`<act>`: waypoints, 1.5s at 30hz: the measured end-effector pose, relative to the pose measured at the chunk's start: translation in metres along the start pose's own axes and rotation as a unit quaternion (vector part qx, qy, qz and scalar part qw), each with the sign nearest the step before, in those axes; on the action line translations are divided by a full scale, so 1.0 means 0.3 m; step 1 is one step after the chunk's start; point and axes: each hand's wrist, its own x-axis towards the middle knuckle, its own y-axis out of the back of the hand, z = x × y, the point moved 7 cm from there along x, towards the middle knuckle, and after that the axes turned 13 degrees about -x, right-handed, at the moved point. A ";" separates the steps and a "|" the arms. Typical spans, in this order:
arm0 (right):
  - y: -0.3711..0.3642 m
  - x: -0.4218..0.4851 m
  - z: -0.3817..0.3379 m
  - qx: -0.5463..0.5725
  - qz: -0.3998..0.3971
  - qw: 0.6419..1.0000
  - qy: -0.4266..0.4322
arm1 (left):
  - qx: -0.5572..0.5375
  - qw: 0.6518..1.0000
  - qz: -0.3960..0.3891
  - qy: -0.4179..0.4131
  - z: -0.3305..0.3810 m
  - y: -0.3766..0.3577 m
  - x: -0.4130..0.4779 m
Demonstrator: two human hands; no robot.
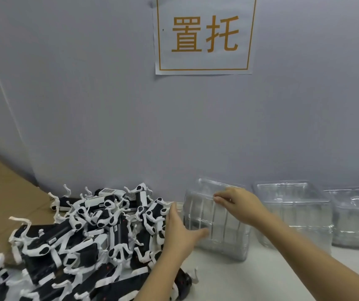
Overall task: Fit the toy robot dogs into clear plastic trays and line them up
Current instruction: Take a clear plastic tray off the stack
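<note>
Right hand (237, 203): The rim of the top tray (213, 185) is pinched between the thumb and curled fingers.
Left hand (180, 231): It is held flat, with the fingers straight and together and the thumb spread toward the left wall of the stack. Contact with the stack cannot be confirmed.
Top tray: It is seen slightly tilted on the nearest stack of trays (217, 231). It is judged to be in the course of separation from those nested below it.
Nearest stack of trays: It is stood on the table (261, 283) against the far wall, just right of the dogs.
Further stacks: A middle stack (293, 216) and a right stack (356, 222) are set along the same wall, well apart from both hands.
Pile of toy robot dogs (87, 235): The black-and-white dogs are heaped loose at the left with their legs tangled. The heap lies partly on a cardboard sheet (0, 192), and its right edge is just beside the left hand.
Work done: No dog is seen seated in a tray, and no filled tray is seen lined up.
Work left: Almost the whole task is judged outstanding. One tray is to be freed, a dog fitted into it, and the filled tray placed in line. The cycle is then to be repeated for the pile.
</note>
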 end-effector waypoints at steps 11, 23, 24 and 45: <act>0.001 -0.064 -0.015 0.010 -0.038 0.999 0.019 | -0.110 0.993 -0.022 -0.026 -0.106 -0.041 0.099; 0.059 -0.073 -0.027 0.043 0.060 0.997 -0.008 | -0.081 0.996 -0.014 -0.025 -0.109 -0.046 0.094; 0.064 -0.073 -0.022 0.049 0.060 0.997 -0.015 | -0.087 0.996 -0.018 -0.027 -0.107 -0.048 0.091; 0.092 -0.026 0.055 0.126 0.023 0.991 -0.024 | -0.475 0.845 0.179 0.167 -0.106 -0.129 -0.017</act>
